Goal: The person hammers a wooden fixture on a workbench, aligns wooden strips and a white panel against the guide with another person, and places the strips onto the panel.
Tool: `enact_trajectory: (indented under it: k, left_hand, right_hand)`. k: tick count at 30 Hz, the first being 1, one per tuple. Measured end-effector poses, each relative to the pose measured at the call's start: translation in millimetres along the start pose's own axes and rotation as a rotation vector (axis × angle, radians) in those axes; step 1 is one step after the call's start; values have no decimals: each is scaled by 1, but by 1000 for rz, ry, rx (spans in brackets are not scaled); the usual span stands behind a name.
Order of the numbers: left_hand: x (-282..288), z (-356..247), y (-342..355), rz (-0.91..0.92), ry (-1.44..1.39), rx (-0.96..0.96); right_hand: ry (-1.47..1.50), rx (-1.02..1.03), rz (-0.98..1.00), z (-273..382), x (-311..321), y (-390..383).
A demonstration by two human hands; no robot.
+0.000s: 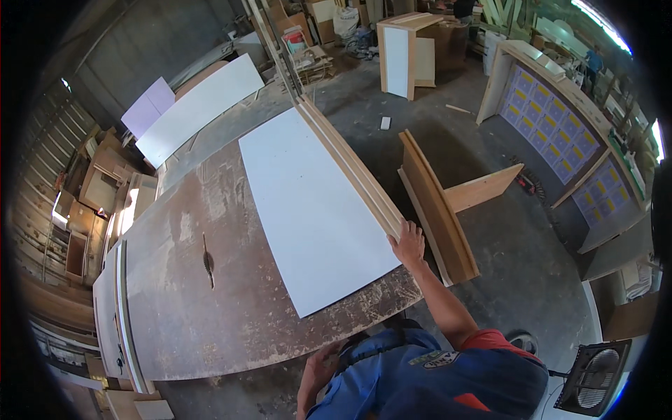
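Note:
A white rectangular panel lies flat on the worn brown saw table. Along its right edge run long pale wooden strips. My right hand grips the near end of these strips, its thumb by the panel's corner and its fingers bent over the wood. Close to my waist, below the table's front edge, is my left hand; its fingers are partly hidden and in shadow. A toothed saw blade sticks up through a slot left of the panel, apart from it.
A metal fence rail crosses the table's left part. Right of the table stands a brown wooden piece with a board jutting out. A curved cabinet, a white-faced box, a leaning white panel and a black fan-like unit surround it.

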State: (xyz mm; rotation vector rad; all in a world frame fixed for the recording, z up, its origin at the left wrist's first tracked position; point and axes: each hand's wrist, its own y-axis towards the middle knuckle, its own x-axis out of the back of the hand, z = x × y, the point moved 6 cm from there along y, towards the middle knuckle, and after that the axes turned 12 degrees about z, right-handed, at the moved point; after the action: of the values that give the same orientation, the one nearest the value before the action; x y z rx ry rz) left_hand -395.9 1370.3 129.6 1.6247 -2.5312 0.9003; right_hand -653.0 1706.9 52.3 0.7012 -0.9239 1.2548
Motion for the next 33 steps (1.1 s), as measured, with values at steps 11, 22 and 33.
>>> enact_trajectory:
  k: [11, 22, 33]
  left_hand:
    - [25, 15, -113, 416, 468, 128]
    - [70, 33, -80, 496, 474, 56]
    - [123, 41, -50, 658, 524, 102]
  right_hand:
    - [50, -156, -79, -45, -19, 34]
    - [-98, -297, 79, -38, -37, 25]
    - [-205, -253, 32, -6, -35, 15]
